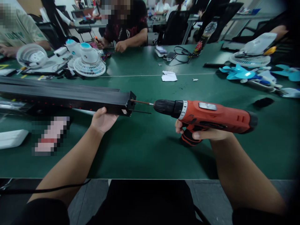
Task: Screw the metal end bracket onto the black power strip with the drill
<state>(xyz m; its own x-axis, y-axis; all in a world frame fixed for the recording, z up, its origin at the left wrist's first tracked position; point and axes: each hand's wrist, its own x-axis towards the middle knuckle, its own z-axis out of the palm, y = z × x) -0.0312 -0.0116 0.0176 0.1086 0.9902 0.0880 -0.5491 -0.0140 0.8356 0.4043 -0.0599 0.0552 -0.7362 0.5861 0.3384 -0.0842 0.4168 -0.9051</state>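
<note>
My right hand (203,132) is closed round the grip of an orange and black cordless drill (211,116), held level above the green table (145,147). The drill's thin bit (142,102) reaches left to the end face of a long black metal box (70,97). My left hand (102,120) cups the box from below near that end, fingers wrapped under it. A second thin rod (140,111) sticks out of the box end just below the bit.
Small white desk fans (88,61) and fan parts lie at the back left, blue fan blades (239,73) and a white grille (249,58) at the back right. Other people sit across the table. Paper scraps (169,77), cables and a white slab (11,138) are about.
</note>
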